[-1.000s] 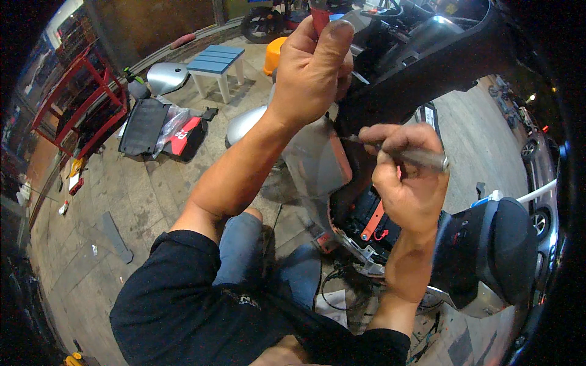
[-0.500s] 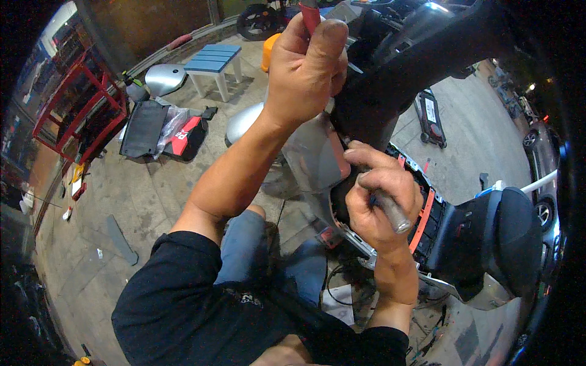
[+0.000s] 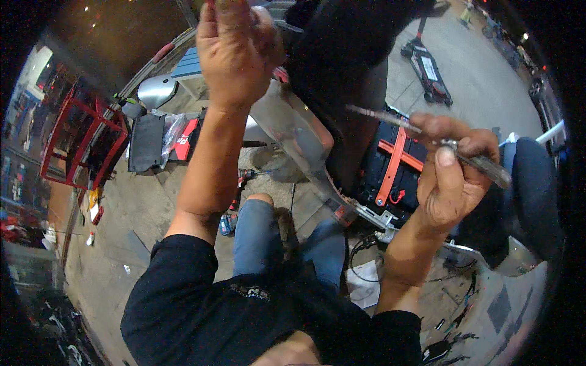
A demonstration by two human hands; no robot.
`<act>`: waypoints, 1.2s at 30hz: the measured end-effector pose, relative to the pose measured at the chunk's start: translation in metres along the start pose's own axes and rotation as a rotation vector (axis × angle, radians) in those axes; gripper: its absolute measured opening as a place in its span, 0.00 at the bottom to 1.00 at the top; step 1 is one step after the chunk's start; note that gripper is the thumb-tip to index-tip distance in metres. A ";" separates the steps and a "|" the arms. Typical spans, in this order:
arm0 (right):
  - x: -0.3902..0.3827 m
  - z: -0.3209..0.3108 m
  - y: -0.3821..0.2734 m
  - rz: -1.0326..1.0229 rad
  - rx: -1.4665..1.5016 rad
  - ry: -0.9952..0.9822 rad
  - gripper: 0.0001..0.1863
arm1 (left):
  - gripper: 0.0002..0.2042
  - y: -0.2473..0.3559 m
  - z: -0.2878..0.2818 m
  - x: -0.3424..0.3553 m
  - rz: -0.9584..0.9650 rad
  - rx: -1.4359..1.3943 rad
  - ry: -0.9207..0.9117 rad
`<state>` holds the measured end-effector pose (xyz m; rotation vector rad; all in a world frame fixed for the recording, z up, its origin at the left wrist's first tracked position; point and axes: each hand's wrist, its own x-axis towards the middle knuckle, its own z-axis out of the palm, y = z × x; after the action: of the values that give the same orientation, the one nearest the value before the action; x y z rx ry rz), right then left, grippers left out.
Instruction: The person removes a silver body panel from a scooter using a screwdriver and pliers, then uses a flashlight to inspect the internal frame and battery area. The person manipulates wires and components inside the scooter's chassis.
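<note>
My right hand [image 3: 455, 171] is closed round a screwdriver [image 3: 485, 168] with a worn grey handle. Its thin shaft points left, above the scooter's open floor, where an orange-red metal bracket [image 3: 398, 160] crosses a black part. At the top edge my left hand [image 3: 238, 52] is a closed fist in front of the scooter. A sliver of a red-handled thing shows above its fingers; the rest is cut off by the picture's edge. Beneath my left wrist runs a grey side panel [image 3: 293, 125], beside the scooter's dark front body [image 3: 342, 67].
The scooter's black seat [image 3: 537, 195] stands at the right. A cordless drill [image 3: 227, 224] is on the floor by my knee. Farther off are a floor jack [image 3: 430, 73], a blue-topped stool [image 3: 188, 63], a silver cover [image 3: 157, 91] and a red metal frame [image 3: 82, 140].
My right hand has moved right, away from the side panel, and its screwdriver's shaft now shows. My left hand sits farther left and higher. The whole view has shifted.
</note>
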<state>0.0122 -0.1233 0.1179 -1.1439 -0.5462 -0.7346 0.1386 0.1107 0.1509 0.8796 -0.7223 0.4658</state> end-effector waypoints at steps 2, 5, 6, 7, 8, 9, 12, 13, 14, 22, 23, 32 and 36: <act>-0.022 -0.016 0.016 0.008 0.069 -0.102 0.09 | 0.18 0.006 -0.002 0.003 0.015 -0.010 -0.042; -0.088 -0.018 0.058 0.176 -0.096 0.005 0.06 | 0.19 0.019 -0.006 0.009 -0.049 0.110 -0.069; -0.115 -0.015 0.070 0.283 -0.230 0.022 0.06 | 0.19 0.024 -0.007 0.011 -0.109 0.083 -0.143; -0.139 -0.011 0.084 0.365 -0.323 0.047 0.06 | 0.20 0.026 -0.007 0.012 -0.166 0.056 -0.219; -0.160 -0.002 0.100 0.395 -0.436 0.097 0.09 | 0.20 0.024 -0.005 0.010 -0.119 0.120 -0.193; -0.177 0.005 0.114 0.387 -0.506 0.157 0.11 | 0.21 0.022 -0.003 0.009 -0.083 0.174 -0.215; -0.209 0.016 0.135 0.393 -0.830 0.121 0.28 | 0.25 0.021 0.003 0.013 -0.051 0.184 -0.090; -0.213 0.017 0.138 0.412 -0.816 0.110 0.29 | 0.26 0.023 0.004 0.016 -0.048 0.202 -0.115; -0.214 0.017 0.139 0.447 -0.799 0.111 0.30 | 0.26 0.023 0.003 0.018 -0.072 0.193 -0.155; -0.202 0.009 0.141 0.493 -0.689 0.060 0.29 | 0.28 0.031 -0.012 0.025 -0.104 0.335 -0.079; -0.201 0.010 0.142 0.511 -0.647 0.055 0.28 | 0.28 0.032 -0.011 0.025 -0.160 0.202 -0.128; -0.205 0.012 0.145 0.485 -0.624 0.084 0.27 | 0.28 0.045 -0.025 0.031 -0.216 0.182 -0.242; -0.211 0.013 0.151 0.442 -0.595 0.103 0.27 | 0.24 0.089 -0.010 0.035 0.022 0.390 -0.170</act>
<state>-0.0106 -0.0260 -0.1222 -1.6962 0.0355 -0.5742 0.1092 0.1718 0.2195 1.2892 -0.8114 0.5663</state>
